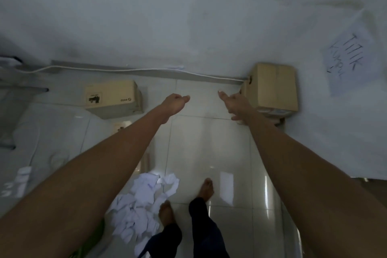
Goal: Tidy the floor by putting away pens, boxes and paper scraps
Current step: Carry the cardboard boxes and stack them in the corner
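Two bare arms stretch forward over the tiled floor (209, 142) towards the wall (188, 16). The right hand (233, 103) is spread wide, thumb out to the left and fingers pointing down. It lies against the near left side of a cardboard box (274, 88) that stands in the corner on the right; whether the palm actually presses the cardboard cannot be told. The left hand (176, 103) hangs in the air with its fingers loosely curled, holding nothing. It is well apart from that box and nearer a second cardboard box (113, 98), which lies flat on the floor to its left (label side up, print blurred). A heap of white paper scraps (144, 203) sits far behind both hands, just beside the person's bare feet (206, 189). A white cable (125, 69) runs along the foot of the wall, and a handwritten sheet (345, 63) hangs on the right.
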A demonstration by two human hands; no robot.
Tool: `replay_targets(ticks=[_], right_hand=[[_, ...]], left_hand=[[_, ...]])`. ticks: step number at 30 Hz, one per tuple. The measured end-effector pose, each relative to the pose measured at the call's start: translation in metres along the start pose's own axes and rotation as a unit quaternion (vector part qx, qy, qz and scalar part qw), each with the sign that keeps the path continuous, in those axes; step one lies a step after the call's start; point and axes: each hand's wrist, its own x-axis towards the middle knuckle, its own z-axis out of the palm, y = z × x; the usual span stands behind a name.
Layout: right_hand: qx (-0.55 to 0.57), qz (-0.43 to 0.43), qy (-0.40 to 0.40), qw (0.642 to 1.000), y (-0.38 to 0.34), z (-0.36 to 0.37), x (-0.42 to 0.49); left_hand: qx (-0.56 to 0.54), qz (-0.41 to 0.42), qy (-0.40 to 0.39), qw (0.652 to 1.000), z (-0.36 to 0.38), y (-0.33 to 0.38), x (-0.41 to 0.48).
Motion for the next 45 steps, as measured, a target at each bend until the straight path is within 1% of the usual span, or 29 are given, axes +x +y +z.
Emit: replay_targets(ticks=[3, 7, 13, 17, 25, 33, 39, 45], right_hand=[[0.005, 0.001, -0.015, 1.0, 0.002, 0.041, -0.011], [-0.006, 0.011, -0.033, 0.999, 0.004, 0.089, -0.011], [-0.04, 0.018, -0.06, 0.997, 0.006, 0.14, 0.002], [-0.062, 0.012, -0.069, 0.996, 0.013, 0.163, 0.022], [-0.094, 0.031, -0.088, 0.991, 0.027, 0.215, 0.056], [-0.12, 0.037, -0.083, 0.989, 0.038, 0.286, 0.095], [-0.118, 0.04, -0.1, 0.987, 0.059, 0.363, 0.133], [-0.116, 0.05, -0.141, 0.982, 0.11, 0.438, 0.161]], left_hand=[[0.002, -0.007, 0.009, 1.0, -0.027, -0.035, -0.008], [-0.023, -0.022, 0.024, 0.999, -0.062, -0.082, -0.005], [-0.066, -0.079, 0.066, 0.992, -0.09, -0.144, 0.013], [-0.081, -0.097, 0.097, 0.987, -0.104, -0.177, 0.028], [-0.093, -0.161, 0.119, 0.975, -0.135, -0.262, 0.058], [-0.089, -0.181, 0.111, 0.973, -0.164, -0.33, 0.116], [-0.088, -0.213, 0.134, 0.964, -0.17, -0.392, 0.159], [-0.092, -0.249, 0.165, 0.95, -0.156, -0.469, 0.196]])
